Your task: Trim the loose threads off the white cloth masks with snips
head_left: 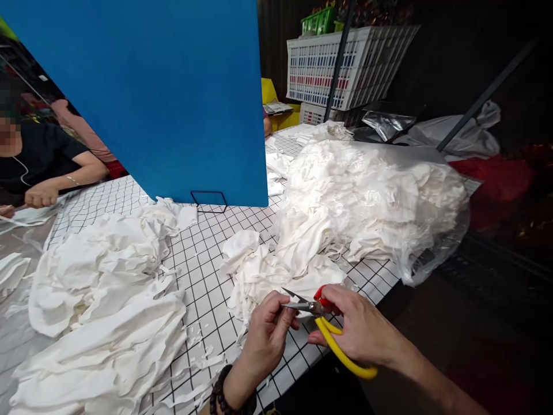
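My right hand [360, 328] grips yellow-handled scissors [332, 340] with a red pivot, the short metal blades pointing left. My left hand [268, 334], a dark bead bracelet on its wrist, pinches at the blade tips; whether a scrap of cloth sits between the fingers I cannot tell. Both hands hover over the near edge of a table with a white grid-patterned cover [203, 271]. Just beyond them lies a small heap of white fabric pieces [268, 265].
A big clear plastic bag of white fabric [371, 196] fills the right of the table. Another white pile [108, 300] lies at left. An upright blue board [173, 92] stands behind. A person in black [43, 161] sits far left. White crates [345, 63] stand at back.
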### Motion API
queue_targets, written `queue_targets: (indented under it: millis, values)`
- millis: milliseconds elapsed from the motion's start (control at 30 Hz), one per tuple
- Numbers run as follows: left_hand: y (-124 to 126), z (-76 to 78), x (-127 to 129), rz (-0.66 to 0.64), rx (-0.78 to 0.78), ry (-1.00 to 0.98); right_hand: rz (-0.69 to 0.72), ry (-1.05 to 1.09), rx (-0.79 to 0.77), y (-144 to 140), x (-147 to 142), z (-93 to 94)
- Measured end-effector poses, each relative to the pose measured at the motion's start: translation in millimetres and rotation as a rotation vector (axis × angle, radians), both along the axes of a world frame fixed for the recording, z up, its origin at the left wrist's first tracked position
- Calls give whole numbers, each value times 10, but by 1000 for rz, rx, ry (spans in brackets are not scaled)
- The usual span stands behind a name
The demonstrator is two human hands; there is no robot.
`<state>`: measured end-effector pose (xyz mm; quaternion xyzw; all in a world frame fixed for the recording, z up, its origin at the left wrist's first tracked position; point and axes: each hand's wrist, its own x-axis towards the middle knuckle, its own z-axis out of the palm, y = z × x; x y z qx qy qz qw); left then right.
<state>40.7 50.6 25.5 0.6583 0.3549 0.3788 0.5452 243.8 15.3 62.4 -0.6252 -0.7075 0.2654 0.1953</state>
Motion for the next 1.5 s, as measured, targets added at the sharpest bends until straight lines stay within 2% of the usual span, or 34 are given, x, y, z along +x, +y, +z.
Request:
queue_targets:
  millis: [300, 700, 833, 933, 1100, 1200, 1300, 1367, 1500]
  values:
    - [5, 67, -28, -22, 30, 63, -8, -9, -49, -8, 11, 18]
    - [12, 123, -66, -55, 53, 84, 37, -54, 19, -26, 29, 30]
    - [-1, 129, -68, -73, 28, 73, 35, -52, 45, -30, 12, 8]
    - [-10, 107, -46, -75, -53, 0, 19, -13, 46, -44, -6, -27]
    - [-25, 83, -91, -42, -244, -187, -33, 289, -39, -63, 105, -184]
    - [-53, 68, -268, -9, -248, -274, -218, 473, -58, 21, 322, -389]
    - [-97, 55, -512, 72, -243, -359, -367, 558, -11, 181, 510, -599]
    - [-125, 57, -653, 135, -252, -395, -343, 549, -25, 283, 524, -679]
    - [-150, 75, -805, 266, -270, -413, -138, 421, -140, 354, 269, -690]
